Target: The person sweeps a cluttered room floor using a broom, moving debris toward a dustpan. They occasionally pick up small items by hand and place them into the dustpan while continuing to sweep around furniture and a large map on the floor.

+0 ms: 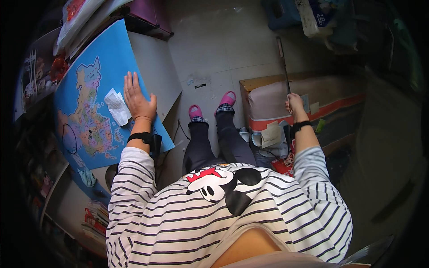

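Observation:
My left hand (140, 100) lies palm down at the edge of a blue map sheet (110, 43), fingers extended and thumb apart. Right beside its fingers is a crumpled white paper (118, 107). A thin black cord (69, 139) curls over the map's lower left. In the fist of my right hand (295, 104) is the end of a slim dark rod (285, 68), which points away from me above the bed's corner. The rod's far end looks thicker; its exact kind cannot be made out.
A low bed (274, 100) with papers on its cover stands at the right. Small litter (200, 86) dots the tiled floor (214, 50). My feet wear pink slippers (229, 98). Shelves with books (95, 217) line the left; a blue bin (280, 15) and a tissue pack (315, 16) sit far right.

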`<action>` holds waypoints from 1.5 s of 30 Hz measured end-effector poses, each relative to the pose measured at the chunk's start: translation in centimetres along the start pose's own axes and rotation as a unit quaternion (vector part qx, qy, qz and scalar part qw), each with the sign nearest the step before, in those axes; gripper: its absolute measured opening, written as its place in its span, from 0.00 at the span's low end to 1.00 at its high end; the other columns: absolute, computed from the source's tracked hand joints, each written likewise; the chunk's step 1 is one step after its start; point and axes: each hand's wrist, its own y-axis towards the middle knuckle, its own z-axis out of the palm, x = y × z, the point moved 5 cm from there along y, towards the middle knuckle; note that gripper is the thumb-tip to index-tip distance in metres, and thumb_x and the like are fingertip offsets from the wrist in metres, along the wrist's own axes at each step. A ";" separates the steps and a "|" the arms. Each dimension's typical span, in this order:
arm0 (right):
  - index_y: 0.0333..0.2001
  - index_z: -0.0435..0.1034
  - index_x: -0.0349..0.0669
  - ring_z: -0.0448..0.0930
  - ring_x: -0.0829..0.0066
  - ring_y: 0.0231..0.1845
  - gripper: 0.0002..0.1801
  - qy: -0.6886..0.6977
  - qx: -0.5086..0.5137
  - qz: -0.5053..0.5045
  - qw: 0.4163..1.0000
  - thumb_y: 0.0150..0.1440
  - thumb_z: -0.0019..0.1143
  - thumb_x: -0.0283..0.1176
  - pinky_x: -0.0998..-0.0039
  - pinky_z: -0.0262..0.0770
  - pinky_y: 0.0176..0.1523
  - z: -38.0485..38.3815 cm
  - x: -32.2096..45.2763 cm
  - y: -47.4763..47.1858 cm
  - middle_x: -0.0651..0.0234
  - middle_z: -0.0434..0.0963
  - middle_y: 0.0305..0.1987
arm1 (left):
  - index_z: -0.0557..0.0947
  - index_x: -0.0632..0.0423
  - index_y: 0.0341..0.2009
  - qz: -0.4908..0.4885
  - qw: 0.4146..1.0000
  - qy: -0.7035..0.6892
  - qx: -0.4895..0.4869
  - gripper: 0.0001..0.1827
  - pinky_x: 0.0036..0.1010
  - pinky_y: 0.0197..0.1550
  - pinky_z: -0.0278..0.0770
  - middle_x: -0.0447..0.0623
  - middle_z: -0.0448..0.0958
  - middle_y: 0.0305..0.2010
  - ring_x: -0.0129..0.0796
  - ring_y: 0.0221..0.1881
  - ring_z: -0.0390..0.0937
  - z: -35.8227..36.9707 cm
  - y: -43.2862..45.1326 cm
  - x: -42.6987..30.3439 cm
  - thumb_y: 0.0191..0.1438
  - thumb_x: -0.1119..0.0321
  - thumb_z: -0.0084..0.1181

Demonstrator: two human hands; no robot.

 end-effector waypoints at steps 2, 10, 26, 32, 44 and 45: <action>0.41 0.65 0.47 0.65 0.76 0.13 0.05 0.061 0.006 0.054 0.997 0.60 0.46 0.29 0.72 0.57 0.15 1.4 -0.2 1.6 0.66 0.67 0.21 | 0.55 0.48 0.72 -0.005 1.000 -0.001 0.006 0.50 0.43 0.76 0.45 0.51 0.51 0.76 0.47 0.77 0.45 0.1 0.1 0.1 0.42 0.67 0.58; 0.64 0.58 0.55 0.63 0.78 0.13 0.25 -0.030 0.109 0.123 0.986 0.63 0.46 0.31 0.75 0.58 0.15 7.5 -9.2 -9.6 0.66 0.67 0.22 | 0.55 0.48 0.72 -0.009 1.000 0.000 0.012 0.51 0.43 0.76 0.44 0.52 0.51 0.76 0.48 0.77 0.46 0.1 0.1 -0.1 0.42 0.67 0.59; 0.62 0.58 0.53 0.66 0.76 0.16 0.21 0.116 -0.070 -0.035 0.990 0.66 0.42 0.36 0.74 0.60 0.16 -8.3 1.2 5.6 0.66 0.68 0.24 | 0.56 0.53 0.72 0.023 1.000 -0.011 0.007 0.49 0.44 0.75 0.45 0.57 0.52 0.75 0.53 0.76 0.47 0.1 0.6 -1.0 0.42 0.70 0.58; 0.31 0.68 0.38 0.69 0.67 0.14 0.15 -0.027 -0.116 0.136 0.983 0.65 0.36 0.34 0.66 0.63 0.17 -10.0 4.2 25.2 0.59 0.71 0.19 | 0.59 0.57 0.70 0.040 0.999 -0.010 0.013 0.46 0.44 0.74 0.46 0.60 0.52 0.75 0.55 0.75 0.49 0.6 0.9 -1.6 0.44 0.69 0.57; 0.42 0.64 0.51 0.59 0.78 0.10 0.11 0.007 -0.003 0.078 0.997 0.67 0.33 0.40 0.75 0.54 0.12 -2.1 -3.5 6.3 0.68 0.63 0.18 | 0.57 0.55 0.71 0.023 1.000 -0.001 0.021 0.47 0.45 0.75 0.45 0.58 0.51 0.76 0.54 0.76 0.47 0.6 0.9 -1.7 0.44 0.68 0.57; 0.48 0.64 0.55 0.59 0.78 0.11 0.12 0.023 0.000 0.078 0.997 0.69 0.31 0.40 0.77 0.54 0.13 -1.6 -4.1 3.0 0.68 0.64 0.20 | 0.57 0.55 0.71 0.029 0.999 -0.006 0.017 0.47 0.45 0.75 0.45 0.59 0.51 0.76 0.54 0.76 0.47 0.5 0.8 -1.7 0.44 0.69 0.57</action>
